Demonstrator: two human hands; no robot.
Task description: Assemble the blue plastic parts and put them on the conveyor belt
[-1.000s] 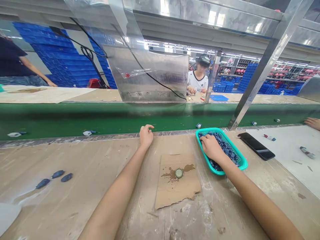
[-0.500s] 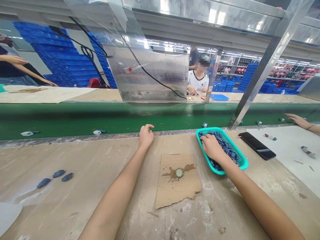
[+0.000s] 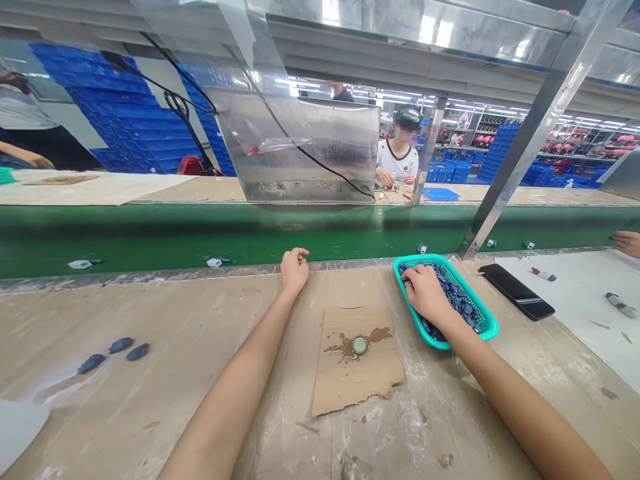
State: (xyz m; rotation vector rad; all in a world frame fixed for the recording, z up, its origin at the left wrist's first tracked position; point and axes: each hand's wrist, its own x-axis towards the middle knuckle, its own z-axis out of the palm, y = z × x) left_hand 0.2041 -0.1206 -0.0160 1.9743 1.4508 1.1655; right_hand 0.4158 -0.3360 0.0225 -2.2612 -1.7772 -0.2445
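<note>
My left hand [image 3: 294,273] rests on the table's far edge next to the green conveyor belt [image 3: 165,240], its fingers loosely curled around nothing. My right hand [image 3: 426,295] lies in a teal plastic basket [image 3: 484,319], its fingers among small dark blue parts [image 3: 457,300]. The hand hides part of the pile. Between my hands lies a torn piece of cardboard [image 3: 350,387] with a brown stain and a metal bottle cap [image 3: 359,345] on it.
Small parts [image 3: 215,263] ride the belt. Three dark blue pieces [image 3: 109,351] lie on the table at left. A black phone [image 3: 517,291] lies on a white sheet [image 3: 580,293] at right, where a co-worker's hand [image 3: 627,243] shows. A metal frame stands beyond the belt.
The small parts on the green belt have moved to the right. My hands stay almost still. The co-worker's hand at the right has drawn back toward the frame's edge.
</note>
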